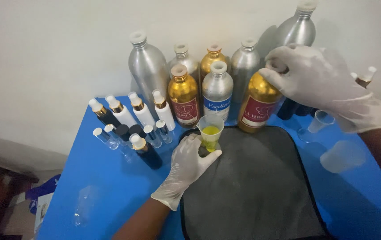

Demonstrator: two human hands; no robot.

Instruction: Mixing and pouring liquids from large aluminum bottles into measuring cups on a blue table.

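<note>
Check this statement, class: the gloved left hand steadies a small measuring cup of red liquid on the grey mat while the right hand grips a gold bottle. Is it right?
Not quite. The head view shows the liquid in the small measuring cup is yellow, not red. The rest stands: the gloved left hand steadies it on the grey mat while the right hand grips the top of a gold bottle.

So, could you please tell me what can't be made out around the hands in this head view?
- Cap of the tilted gold bottle: covered by the right hand.
- Base of the small cup of yellow liquid: hidden by left hand fingers.
- Dark bottles behind: mostly hidden by the right hand.
- Clear object on the blue table: too blurred to identify.
</note>
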